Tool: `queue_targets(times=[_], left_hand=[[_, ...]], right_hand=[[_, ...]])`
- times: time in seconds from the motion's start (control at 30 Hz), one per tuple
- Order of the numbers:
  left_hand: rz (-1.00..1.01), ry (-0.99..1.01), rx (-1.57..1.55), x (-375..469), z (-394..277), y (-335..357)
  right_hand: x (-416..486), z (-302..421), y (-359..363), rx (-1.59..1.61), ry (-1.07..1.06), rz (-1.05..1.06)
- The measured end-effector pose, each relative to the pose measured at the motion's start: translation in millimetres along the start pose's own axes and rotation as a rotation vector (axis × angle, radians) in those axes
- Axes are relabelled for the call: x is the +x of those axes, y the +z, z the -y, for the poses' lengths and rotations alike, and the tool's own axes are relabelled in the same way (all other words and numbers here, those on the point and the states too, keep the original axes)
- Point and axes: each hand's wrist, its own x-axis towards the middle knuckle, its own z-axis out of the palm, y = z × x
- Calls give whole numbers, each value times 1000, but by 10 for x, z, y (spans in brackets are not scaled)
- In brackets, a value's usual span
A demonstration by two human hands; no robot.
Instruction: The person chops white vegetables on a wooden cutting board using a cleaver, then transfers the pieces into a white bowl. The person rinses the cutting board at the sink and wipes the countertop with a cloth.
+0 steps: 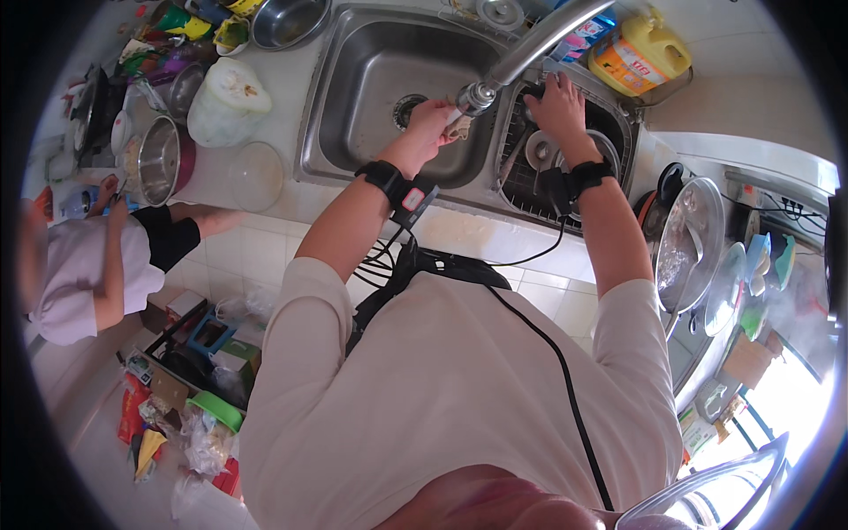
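My left hand [426, 127] is over the large steel sink basin [371, 73], just below the faucet spout [478, 96]. A crumpled beige scrubber or cloth [460, 128] is pinched in its fingers, partly hidden by the spout. My right hand [560, 109] reaches into the smaller basin on the right, its fingers over a dark object at the far left corner. How firmly it touches that object is hidden. A wire drain rack [523, 189] lines this basin. In it sit a small white-rimmed round dish [540, 150] and other ware, partly under my wrist.
Left of the sink stand a cut winter melon [225, 109], a steel pot [162, 162] and a round translucent lid [257, 177]. A yellow detergent jug [639, 56] is behind the rack. At right, a steaming wok [689, 245] holds a ladle. Another person [99, 265] stands at left.
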Motion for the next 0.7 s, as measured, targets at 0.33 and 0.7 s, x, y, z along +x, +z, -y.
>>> queue_targets(times=[0.33, 0.7], left_hand=[[143, -5, 164, 88, 174, -151], [-65, 83, 151, -163, 204, -184]], right_hand=[[-460, 736, 67, 1249, 574, -7], [254, 30, -277, 1909, 842, 103]])
